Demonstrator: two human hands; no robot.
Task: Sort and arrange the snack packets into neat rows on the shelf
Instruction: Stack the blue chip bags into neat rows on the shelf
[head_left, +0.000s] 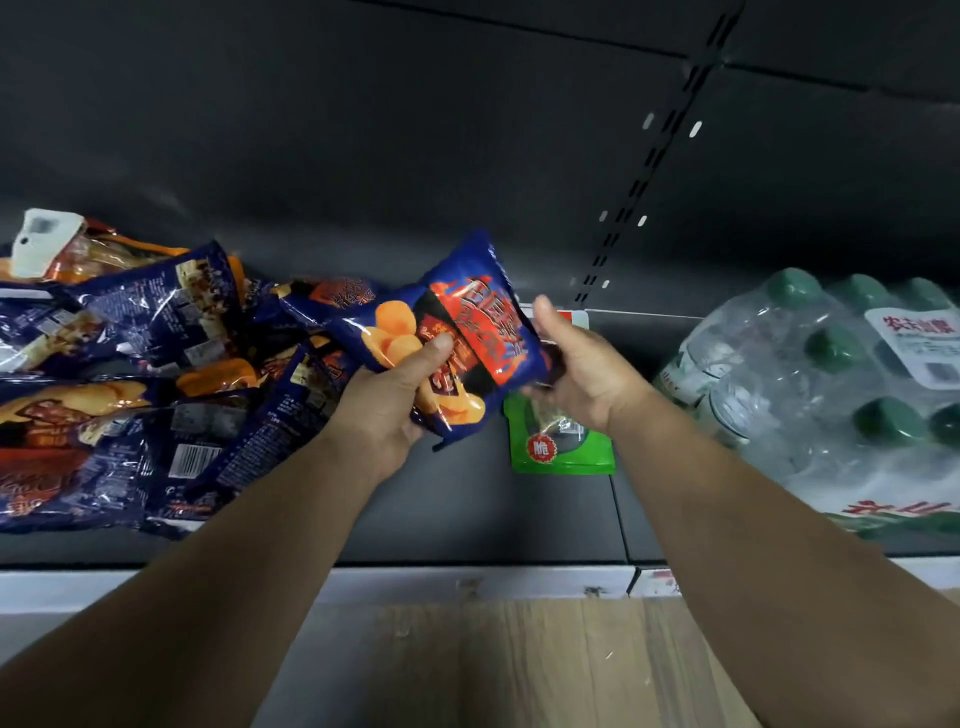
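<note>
On the dark shelf (561, 519), your left hand (387, 410) grips the blue chip packet (467, 332) aloft, its long axis tilted up-right; your right hand (576, 364) touches its right edge, fingers hidden. The loose pile (130, 374) lies left.

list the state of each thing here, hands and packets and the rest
left hand: grips the blue chip packet, thumb on its front
right hand: fingers curled at the packet's right edge
blue chip packet: lifted off the shelf, tilted, sealed
pile of chip packets: jumbled, overlapping, not in rows
green packet: lying flat on the shelf, partly under the right hand
water bottle pack: shrink-wrapped, caps on
shelf: bare in the middle
</note>
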